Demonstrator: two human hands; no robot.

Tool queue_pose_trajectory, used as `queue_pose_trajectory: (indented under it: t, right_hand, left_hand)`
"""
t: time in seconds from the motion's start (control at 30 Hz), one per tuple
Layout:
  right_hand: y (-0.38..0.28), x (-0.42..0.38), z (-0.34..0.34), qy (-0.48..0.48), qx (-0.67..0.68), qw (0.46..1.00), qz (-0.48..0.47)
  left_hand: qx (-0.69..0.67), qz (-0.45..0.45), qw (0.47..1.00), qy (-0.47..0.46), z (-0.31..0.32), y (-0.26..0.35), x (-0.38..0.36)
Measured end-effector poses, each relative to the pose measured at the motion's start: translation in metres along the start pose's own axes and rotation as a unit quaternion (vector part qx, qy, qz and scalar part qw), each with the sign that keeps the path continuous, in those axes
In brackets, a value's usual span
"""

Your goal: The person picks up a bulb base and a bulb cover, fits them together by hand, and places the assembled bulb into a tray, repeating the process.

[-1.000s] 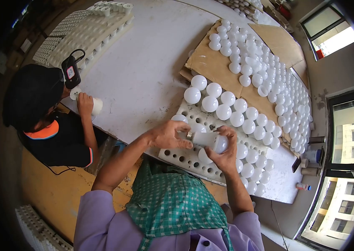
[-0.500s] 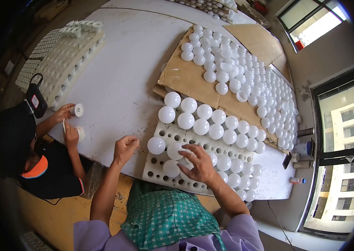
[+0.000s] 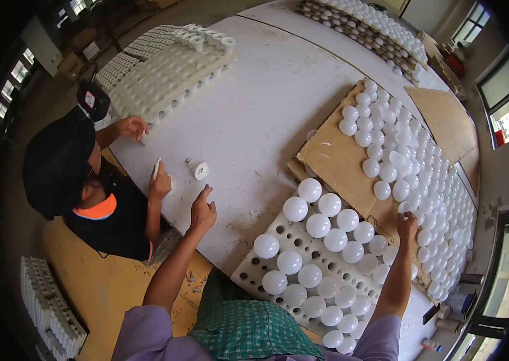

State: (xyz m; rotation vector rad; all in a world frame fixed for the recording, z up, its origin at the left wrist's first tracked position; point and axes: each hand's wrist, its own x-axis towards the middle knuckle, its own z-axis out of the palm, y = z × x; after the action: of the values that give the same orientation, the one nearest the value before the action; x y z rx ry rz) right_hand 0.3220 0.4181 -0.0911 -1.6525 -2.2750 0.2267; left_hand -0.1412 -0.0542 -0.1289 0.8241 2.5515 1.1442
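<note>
My right hand (image 3: 408,227) reaches to the cardboard, its fingers closed on a white bulb cover (image 3: 407,208) at the near edge of the group. My left hand (image 3: 204,212) is over the table's front edge, with the index finger stretched out and nothing in it. Just beyond that fingertip a white bulb base (image 3: 200,170) lies on its side on the table. Between my arms is a foam tray (image 3: 284,232) with round holes, holding rows of white round covers (image 3: 317,225); some holes on its left are bare.
At my left sits a co-worker (image 3: 62,162) in a black cap, holding a white item in one hand (image 3: 159,183). A tray of white bulb bases (image 3: 170,84) stands beyond. Many covers rest on cardboard (image 3: 334,157) at right. Stacked trays (image 3: 50,307) stand at lower left.
My view has turned left. My right hand has moved from the foam tray to the covers on the cardboard. The co-worker has let go of a bulb base, which now lies near my left hand.
</note>
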Motion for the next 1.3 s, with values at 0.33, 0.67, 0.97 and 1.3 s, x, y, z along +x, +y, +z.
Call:
queue_pose_trajectory:
  t: [0.33, 0.67, 0.97, 1.3]
  right_hand:
    - [-0.054, -0.020, -0.055, -0.198, 0.100, 0.962, 0.161]
    - [-0.073, -0.045, -0.045, -0.151, -0.113, 0.981, 0.041]
    - [-0.090, -0.082, -0.088, -0.063, 0.607, 0.790, 0.063]
    - [-0.236, -0.271, -0.095, -0.288, 0.515, 0.803, -0.084]
  left_hand:
    - [0.264, -0.013, 0.963, -0.061, -0.009, -0.070, 0.112]
    - [0.321, 0.036, 0.929, -0.181, -0.009, -0.050, 0.093]
    - [-0.292, -0.126, 0.934, -0.164, -0.003, -0.019, 0.020]
    - [-0.336, 0.077, 0.796, -0.497, -0.035, 0.105, -0.075]
